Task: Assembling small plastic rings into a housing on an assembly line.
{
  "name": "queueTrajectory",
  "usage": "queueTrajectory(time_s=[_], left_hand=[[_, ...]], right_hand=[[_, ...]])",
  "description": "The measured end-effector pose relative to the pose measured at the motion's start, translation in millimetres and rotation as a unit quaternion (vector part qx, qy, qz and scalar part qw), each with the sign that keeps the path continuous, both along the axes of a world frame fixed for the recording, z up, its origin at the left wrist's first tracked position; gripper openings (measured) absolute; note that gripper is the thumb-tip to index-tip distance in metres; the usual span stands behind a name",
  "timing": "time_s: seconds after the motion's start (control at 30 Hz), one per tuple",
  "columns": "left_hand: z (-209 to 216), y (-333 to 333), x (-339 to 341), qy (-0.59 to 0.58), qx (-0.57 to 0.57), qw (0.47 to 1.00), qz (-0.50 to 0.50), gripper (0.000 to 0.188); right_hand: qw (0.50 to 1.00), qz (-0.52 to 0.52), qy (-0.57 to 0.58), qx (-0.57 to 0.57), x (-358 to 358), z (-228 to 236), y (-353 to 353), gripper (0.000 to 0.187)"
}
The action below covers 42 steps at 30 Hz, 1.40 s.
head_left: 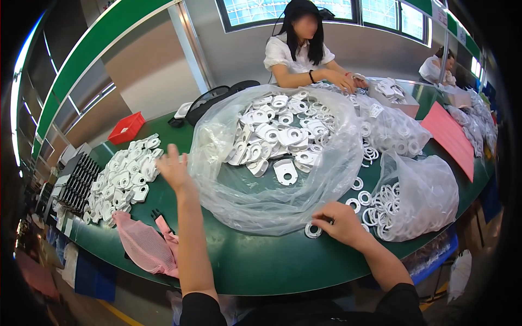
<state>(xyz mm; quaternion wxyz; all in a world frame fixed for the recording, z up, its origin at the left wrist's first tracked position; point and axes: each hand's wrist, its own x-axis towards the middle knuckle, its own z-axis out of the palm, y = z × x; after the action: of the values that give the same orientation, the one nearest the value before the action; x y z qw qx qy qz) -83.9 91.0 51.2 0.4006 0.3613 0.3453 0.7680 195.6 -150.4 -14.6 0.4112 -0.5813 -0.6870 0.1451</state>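
Note:
My left hand (175,169) is raised with its fingers spread and nothing in them. It is beside a heap of white plastic housings (117,182) on the left of the table. My right hand (341,224) is closed, thumb and fingers pinched at the edge of a white ring (313,231) near the table's front. The fingertips partly cover the grip. Between my hands lies a large clear plastic bag (261,209), spread wide, with many white housings (291,136) in it. More loose white rings (353,205) lie just beyond my right hand.
A clear bag of rings (429,201) stands at the right, before a pink sheet (448,138). On the left are a red bin (126,128), black stacked trays (79,182) and a pink mesh item (144,244). A co-worker (299,60) handles parts across the green table (261,266).

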Motion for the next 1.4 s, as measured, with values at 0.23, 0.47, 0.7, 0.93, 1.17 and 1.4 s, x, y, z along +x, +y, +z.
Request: queueTrajectory(time_s=[0.23, 0.47, 0.7, 0.93, 1.17, 1.4], left_hand=[[-56, 23, 65, 0.405, -0.103, 0.873, -0.251, 0.024], [-97, 59, 72, 0.699, -0.007, 0.714, 0.039, 0.026], [-74, 34, 67, 0.658, -0.063, 0.750, 0.040, 0.035], [-21, -86, 104, 0.089, -0.195, 0.837, -0.503, 0.047], [-63, -170, 110, -0.112, -0.295, 0.657, -0.685, 0.049], [-81, -174, 111, -0.241, -0.278, 0.610, -0.702, 0.044]], right_hand=[[0.992, 0.091, -0.078, -0.030, 4, 2, -2, 0.027], [0.985, 0.124, -0.075, -0.090, 8, -2, -3, 0.028], [0.994, 0.045, 0.063, -0.080, 5, 9, -2, 0.019], [0.955, -0.099, 0.276, 0.032, 29, -5, 3, 0.015], [0.954, -0.034, 0.298, 0.016, 23, -1, 6, 0.013], [0.974, -0.034, 0.225, 0.007, 15, 4, 0, 0.011]])
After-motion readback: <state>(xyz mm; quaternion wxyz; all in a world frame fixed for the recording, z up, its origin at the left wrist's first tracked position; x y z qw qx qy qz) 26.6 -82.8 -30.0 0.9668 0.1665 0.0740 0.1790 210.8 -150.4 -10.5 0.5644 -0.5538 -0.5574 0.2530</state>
